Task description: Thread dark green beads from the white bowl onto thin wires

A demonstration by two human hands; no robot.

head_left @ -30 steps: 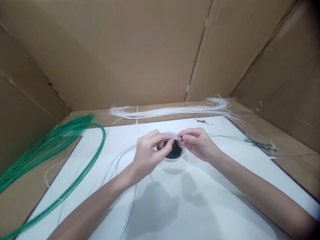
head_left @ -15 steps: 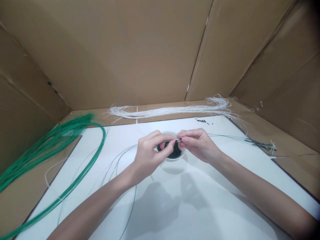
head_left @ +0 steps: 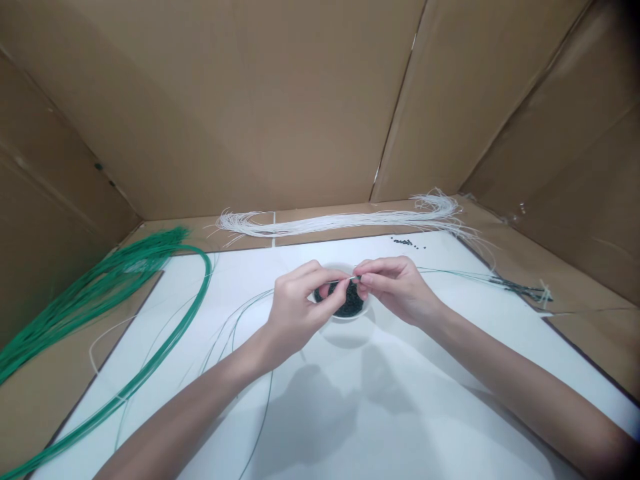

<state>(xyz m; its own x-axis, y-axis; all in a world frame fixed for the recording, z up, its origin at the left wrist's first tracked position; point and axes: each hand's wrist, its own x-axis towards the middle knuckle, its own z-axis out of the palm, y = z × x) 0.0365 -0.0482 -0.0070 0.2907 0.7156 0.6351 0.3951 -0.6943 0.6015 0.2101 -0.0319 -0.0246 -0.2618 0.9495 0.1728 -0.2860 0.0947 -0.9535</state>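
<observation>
1. The step in hand is judged to be fine work at a wire tip: a thin green wire (head_left: 460, 273) is being brought in from the right, and its tip is being held just above a small white bowl (head_left: 367, 311) between the two hands.
2. The right hand (head_left: 397, 291) is being kept closed in a pinch, with the wire being gripped between thumb and fingers.
3. The left hand (head_left: 300, 308) is being curled toward the wire tip, with its fingers being pressed close to the right hand. Whether a bead is being held there cannot be told, as the fingers hide it.
4. Black beads (head_left: 345, 301) are being held in the bowl, which is sitting directly below the hands on a white sheet (head_left: 400, 407).
5. White wires (head_left: 340, 224) are being laid along the far edge, a green bundle (head_left: 115, 270) is being left at the left, and stray beads (head_left: 403, 243) are lying near the far edge of the sheet.
6. The next move is judged to call for a steady pinch and close alignment at the wire tip, since the tip is very fine and the fingers are crowding it.
</observation>
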